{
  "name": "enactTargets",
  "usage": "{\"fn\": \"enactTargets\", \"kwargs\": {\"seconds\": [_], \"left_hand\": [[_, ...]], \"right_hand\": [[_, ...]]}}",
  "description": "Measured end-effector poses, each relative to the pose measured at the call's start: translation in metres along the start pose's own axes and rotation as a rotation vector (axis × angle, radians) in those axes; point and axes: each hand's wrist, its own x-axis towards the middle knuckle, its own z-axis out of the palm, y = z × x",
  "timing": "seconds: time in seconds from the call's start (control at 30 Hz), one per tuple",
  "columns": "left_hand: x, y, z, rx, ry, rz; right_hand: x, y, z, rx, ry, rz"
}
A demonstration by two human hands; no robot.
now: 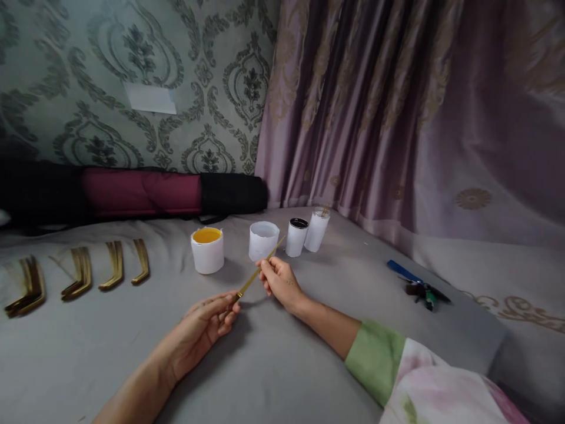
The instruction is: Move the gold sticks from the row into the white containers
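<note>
A thin golden brush slants over the grey cloth between both hands. My right hand pinches its upper part, fingers closed on the handle. My left hand lies below it, with thumb and fingertips touching the brush's lower tip. Just behind the hands stand a white cup of yellow paint, a white cup, a dark-rimmed white cup and a clear jar.
Several golden L-shaped pieces lie in a row at the left. A blue tool and some keys rest at the right. A dark and maroon bolster lies along the patterned wall; a mauve curtain hangs behind.
</note>
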Motion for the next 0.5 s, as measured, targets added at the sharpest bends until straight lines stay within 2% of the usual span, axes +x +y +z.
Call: {"fn": "enactTargets", "kwargs": {"seconds": [0.5], "left_hand": [[0.000, 0.001, 0.000, 0.009, 0.021, 0.014]], "right_hand": [[0.013, -0.023, -0.023, 0.156, 0.132, -0.003]]}}
